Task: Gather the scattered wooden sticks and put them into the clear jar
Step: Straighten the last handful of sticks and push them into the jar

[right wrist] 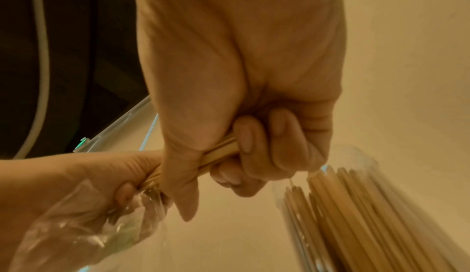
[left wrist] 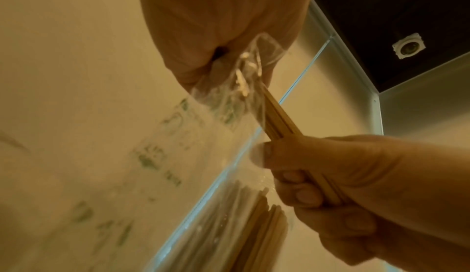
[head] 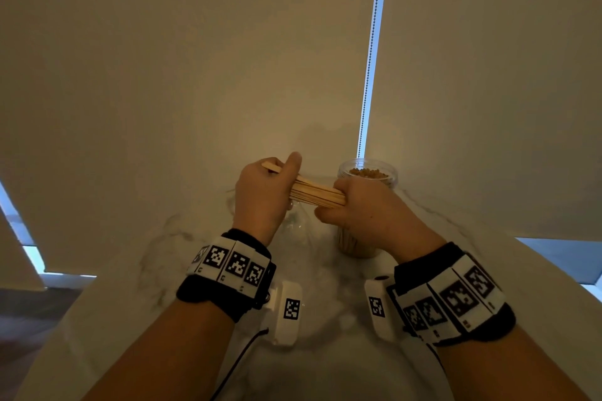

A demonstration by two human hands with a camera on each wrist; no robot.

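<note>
A bundle of flat wooden sticks (head: 317,194) hangs level above the table, gripped at each end by one hand. My left hand (head: 270,185) curls round its left end together with a crumpled clear plastic wrapper (left wrist: 229,95), and one stick tip pokes out past the fist. My right hand (head: 355,208) grips the right end of the sticks (right wrist: 221,151). The clear jar (head: 368,171) stands just behind and under the right hand, packed with upright sticks (right wrist: 356,216). The right hand hides the jar's middle.
The white marbled table (head: 182,270) has edges at the left and right. A pale roller blind (head: 228,58) rises close behind the jar, with a bead chain (head: 371,58) hanging down to it. The wrapper's loose end (head: 294,221) trails under the left hand.
</note>
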